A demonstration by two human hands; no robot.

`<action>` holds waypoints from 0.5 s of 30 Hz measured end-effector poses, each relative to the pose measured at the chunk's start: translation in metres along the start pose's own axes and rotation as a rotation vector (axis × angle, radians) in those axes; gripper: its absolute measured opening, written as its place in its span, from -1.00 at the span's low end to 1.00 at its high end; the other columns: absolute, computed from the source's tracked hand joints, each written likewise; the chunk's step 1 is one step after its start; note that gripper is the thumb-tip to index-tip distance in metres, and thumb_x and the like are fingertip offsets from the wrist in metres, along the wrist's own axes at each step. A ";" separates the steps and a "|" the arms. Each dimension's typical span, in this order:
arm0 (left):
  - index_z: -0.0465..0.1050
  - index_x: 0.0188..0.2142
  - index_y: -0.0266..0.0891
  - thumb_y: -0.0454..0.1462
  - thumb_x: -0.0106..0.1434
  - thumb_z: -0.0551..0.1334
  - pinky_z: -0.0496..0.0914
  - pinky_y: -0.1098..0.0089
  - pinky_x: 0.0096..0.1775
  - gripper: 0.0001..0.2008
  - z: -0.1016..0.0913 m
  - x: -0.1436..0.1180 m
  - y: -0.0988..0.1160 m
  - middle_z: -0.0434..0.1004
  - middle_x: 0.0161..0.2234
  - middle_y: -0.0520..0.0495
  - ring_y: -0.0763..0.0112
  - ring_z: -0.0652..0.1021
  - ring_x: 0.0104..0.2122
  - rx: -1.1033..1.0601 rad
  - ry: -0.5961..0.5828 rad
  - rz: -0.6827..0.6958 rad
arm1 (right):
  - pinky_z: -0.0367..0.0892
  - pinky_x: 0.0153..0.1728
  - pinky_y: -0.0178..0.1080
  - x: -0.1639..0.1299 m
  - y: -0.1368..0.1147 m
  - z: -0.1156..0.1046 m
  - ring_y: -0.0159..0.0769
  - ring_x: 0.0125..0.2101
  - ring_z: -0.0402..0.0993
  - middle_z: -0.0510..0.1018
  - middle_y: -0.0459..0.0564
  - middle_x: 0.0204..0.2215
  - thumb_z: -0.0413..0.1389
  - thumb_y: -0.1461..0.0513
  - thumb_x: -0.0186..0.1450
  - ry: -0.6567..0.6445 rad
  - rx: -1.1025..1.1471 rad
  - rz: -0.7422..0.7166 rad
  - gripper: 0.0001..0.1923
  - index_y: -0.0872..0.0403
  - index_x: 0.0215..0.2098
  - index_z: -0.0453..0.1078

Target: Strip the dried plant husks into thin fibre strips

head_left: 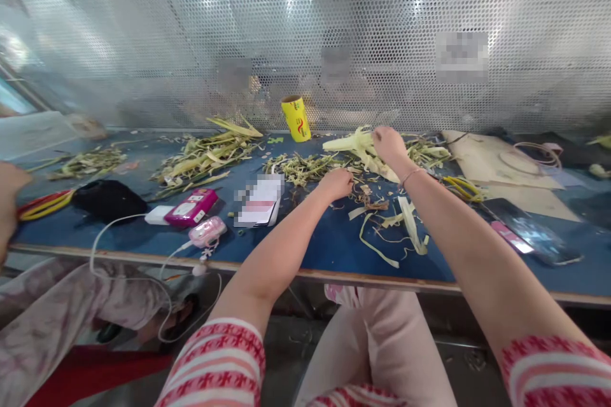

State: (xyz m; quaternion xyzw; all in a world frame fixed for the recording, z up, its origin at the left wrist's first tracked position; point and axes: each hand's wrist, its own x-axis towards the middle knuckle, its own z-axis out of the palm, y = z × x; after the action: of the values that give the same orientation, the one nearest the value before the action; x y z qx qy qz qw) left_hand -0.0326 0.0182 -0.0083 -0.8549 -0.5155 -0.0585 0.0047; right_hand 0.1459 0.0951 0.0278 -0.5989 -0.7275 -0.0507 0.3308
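- Two hands work on the blue desk: the right hand is closed over the right end of a pale corn husk.
- That one husk lies with its long axis left to right, its free tip pointing left.
- Left hand, fisted, pinches trimmings just in front.
- One yellow roll stands upright behind; two pink devices lie at left.

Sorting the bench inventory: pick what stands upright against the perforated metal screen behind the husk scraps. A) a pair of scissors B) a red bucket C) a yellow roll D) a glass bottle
C: a yellow roll stands on end on the blue table just before the perforated screen.
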 end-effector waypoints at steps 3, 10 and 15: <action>0.56 -0.19 -0.30 -0.29 0.34 0.04 0.46 0.31 -0.04 -0.70 0.001 0.002 -0.002 0.58 -0.06 -0.27 0.19 0.58 -0.06 -0.022 0.006 -0.014 | 0.38 -0.12 -0.13 0.003 0.017 -0.026 -0.11 -0.26 0.52 0.59 0.12 -0.35 -0.01 0.26 0.31 0.105 0.162 0.037 -0.80 0.10 -0.31 0.47; 0.51 -0.08 -0.27 -0.27 0.34 0.09 0.44 0.33 -0.01 -0.73 0.005 0.005 -0.008 0.55 -0.05 -0.23 0.20 0.56 -0.02 -0.062 0.083 -0.037 | 0.49 -0.42 -0.09 -0.007 0.061 -0.045 -0.25 -0.51 0.51 0.47 -0.03 -0.41 0.04 0.25 0.27 0.379 0.784 0.286 -0.94 0.07 -0.32 0.34; 0.51 -0.06 -0.30 -0.25 0.34 0.12 0.44 0.30 -0.01 -0.72 0.007 0.006 -0.009 0.56 -0.07 -0.26 0.18 0.57 -0.04 -0.094 0.086 -0.025 | 0.51 -0.43 -0.12 0.030 0.075 -0.066 -0.25 -0.41 0.56 0.37 -0.10 -0.45 0.11 0.19 0.30 0.438 0.942 0.322 -0.88 0.02 -0.34 0.25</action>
State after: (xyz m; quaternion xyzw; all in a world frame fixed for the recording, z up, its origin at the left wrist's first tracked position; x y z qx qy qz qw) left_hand -0.0373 0.0286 -0.0153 -0.8445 -0.5220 -0.1192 -0.0141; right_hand 0.2391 0.1101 0.0710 -0.4651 -0.4847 0.2085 0.7108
